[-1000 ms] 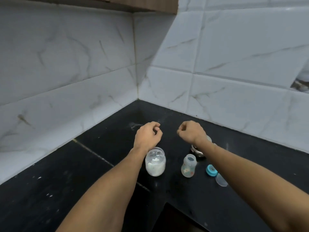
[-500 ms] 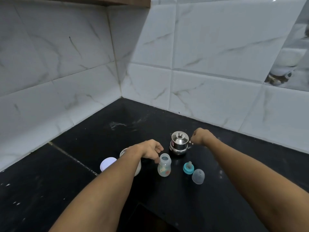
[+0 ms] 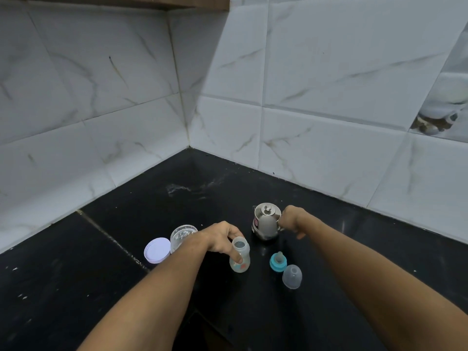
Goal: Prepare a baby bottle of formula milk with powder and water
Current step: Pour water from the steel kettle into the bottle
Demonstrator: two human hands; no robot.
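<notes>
my left fingers (image 3: 234, 235) grasp bottle (image 3: 240, 260), steadying its open mouth on worktop (image 3: 141, 307) | my right fingers (image 3: 285, 222) clench kettle (image 3: 266, 221) handle, seemingly to pour | teat (image 3: 278, 262), cap (image 3: 292, 276) aside

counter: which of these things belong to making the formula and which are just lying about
For the job: clear plastic baby bottle (left hand grips it); small steel kettle (right hand grips it); open glass jar of white powder; lilac round lid; teal ring with teat; clear dome cap.
Just there: white smear on the black countertop; picture tile on the wall.
</notes>
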